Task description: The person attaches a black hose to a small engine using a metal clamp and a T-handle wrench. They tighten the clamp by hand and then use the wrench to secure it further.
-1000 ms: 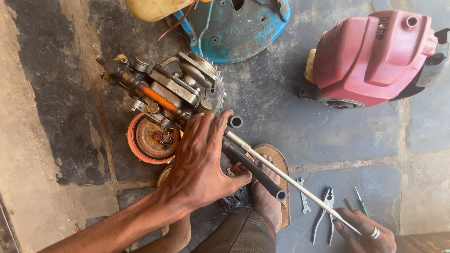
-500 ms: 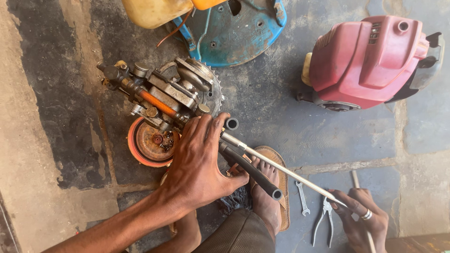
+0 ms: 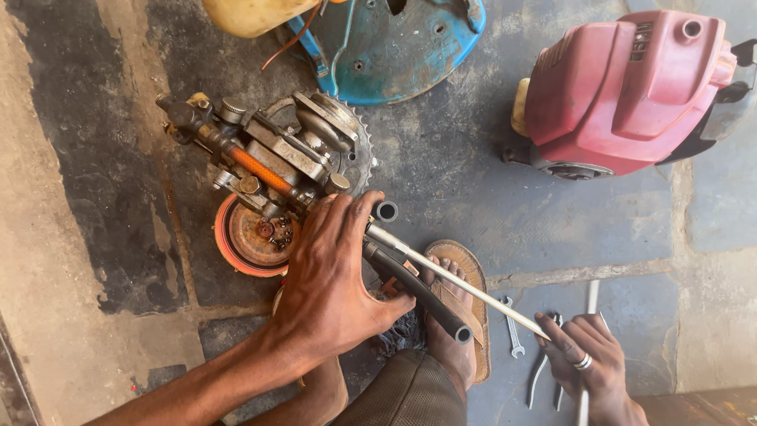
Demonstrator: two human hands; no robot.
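Moved: right hand (image 3: 587,363) has come up from the lower edge of the view since the earlier frames and now sits higher, just past the rod's far end; the left hand has stayed where it was.
Left hand: left hand (image 3: 331,276) is spread flat and pressing down on the engine assembly (image 3: 268,162), palm over the near ends of the rod and the hose, not closed around anything.
Right hand: fingers curled shut around a slim metal tool (image 3: 590,304) that stands roughly upright in the picture (a ring shows on one finger); whether its fingertips also touch the rod's tip I cannot tell.
Rod: thin silver rod (image 3: 457,282) runs slantwise from under the left hand down toward the right hand.
Hose: black hose (image 3: 422,296) lies just beside the rod, below it, its open end near the sandal.
Engine assembly: greasy metal block with a toothed wheel and an orange part, resting on the stone floor (image 3: 95,260) over a round orange disc (image 3: 248,237).
Foot: sandal (image 3: 465,308) with a bare foot in it, under the rod.
Floor tools: small spanner (image 3: 512,335) and pliers (image 3: 544,375) lie beside the right hand.
Further off: red engine cover (image 3: 631,87) at upper right, blue guard plate (image 3: 394,47) at the top.
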